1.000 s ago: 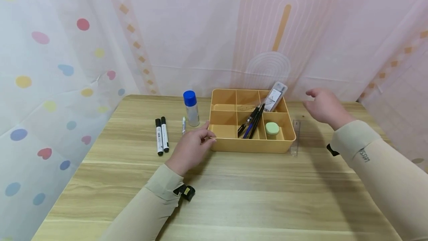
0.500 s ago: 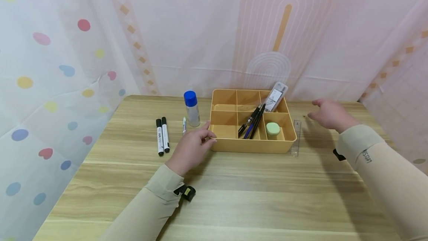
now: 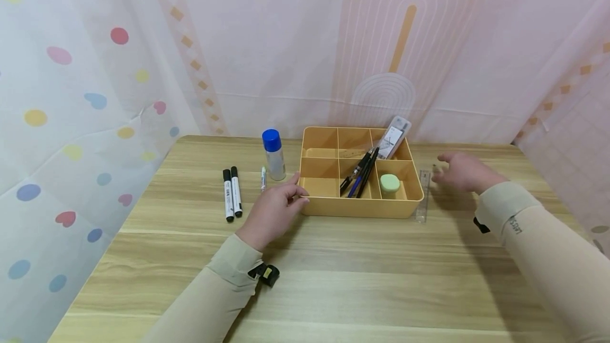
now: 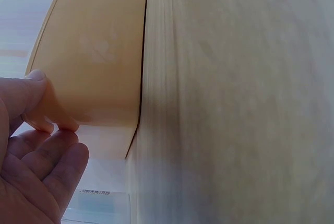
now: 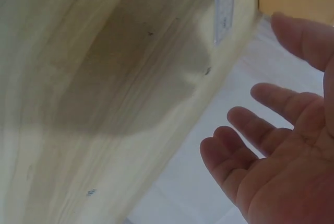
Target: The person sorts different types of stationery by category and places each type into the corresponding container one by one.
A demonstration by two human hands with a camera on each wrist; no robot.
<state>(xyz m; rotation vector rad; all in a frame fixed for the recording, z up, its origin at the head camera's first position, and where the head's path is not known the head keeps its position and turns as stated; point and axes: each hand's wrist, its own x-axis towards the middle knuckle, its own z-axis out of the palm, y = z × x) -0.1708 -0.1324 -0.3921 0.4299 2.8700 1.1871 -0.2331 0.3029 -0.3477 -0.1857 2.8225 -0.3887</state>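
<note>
A yellow-orange organizer box (image 3: 362,208) with several compartments stands toward the back of the table. My left hand (image 3: 274,213) grips its near left corner; in the left wrist view the thumb lies on the rim of the box (image 4: 94,51) and fingertips curl at its side wall. Just right of the box a clear ruler (image 3: 423,197) lies flat. My right hand (image 3: 464,172) hovers beside the ruler's far end, fingers spread and holding nothing. Inside the box are several pens (image 3: 363,173), a light green rounded block (image 3: 389,182) and a clear case (image 3: 393,139) leaning up at the back right.
Two black-capped markers (image 3: 230,195) lie on the wooden table (image 3: 333,279) at left. Between them and the box stand a blue-capped bottle (image 3: 274,158) and a small slim white stick (image 3: 263,178). A patterned curtain (image 3: 286,68) hangs along the back and left side.
My right hand has come down and closer to the ruler, after first drifting right. The left hand keeps its grip on the box corner.
</note>
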